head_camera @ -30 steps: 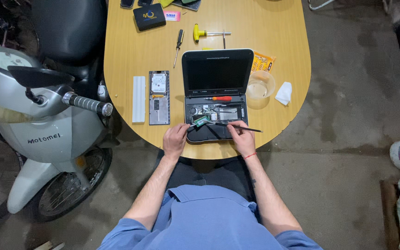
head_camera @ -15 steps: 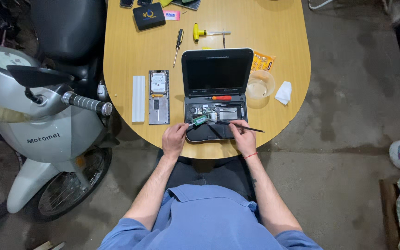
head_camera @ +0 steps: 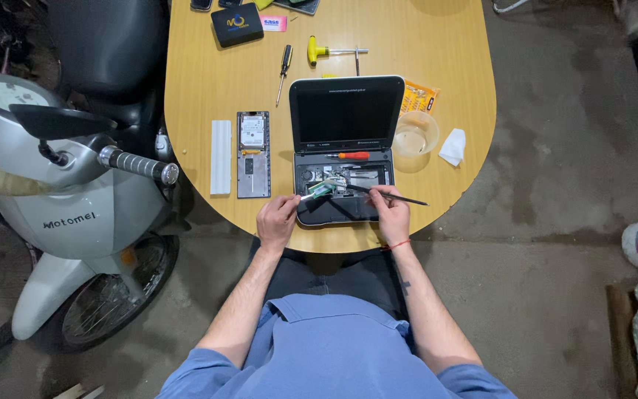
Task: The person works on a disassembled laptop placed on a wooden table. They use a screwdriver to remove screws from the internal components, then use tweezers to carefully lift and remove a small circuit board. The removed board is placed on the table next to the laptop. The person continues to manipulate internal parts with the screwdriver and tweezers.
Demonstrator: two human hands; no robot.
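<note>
Wooden bench [head_camera: 201,66] carries our opened laptop [head_camera: 345,148]. Nearest its front edge, our left hand [head_camera: 276,220] pinches a green-tipped tool [head_camera: 317,191]; our right hand [head_camera: 391,214] grips a thin probe [head_camera: 389,195]. Beyond the laptop lies a yellow-handled wrench [head_camera: 326,52].

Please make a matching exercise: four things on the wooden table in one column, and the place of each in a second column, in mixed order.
1. red-handled screwdriver
2. clear plastic cup
3. hard drive
4. yellow T-handle tool

a. left of the opened laptop
b. above the laptop's screen
c. inside the open laptop base
d. right of the laptop

Pairs: 1-c, 2-d, 3-a, 4-b
</note>
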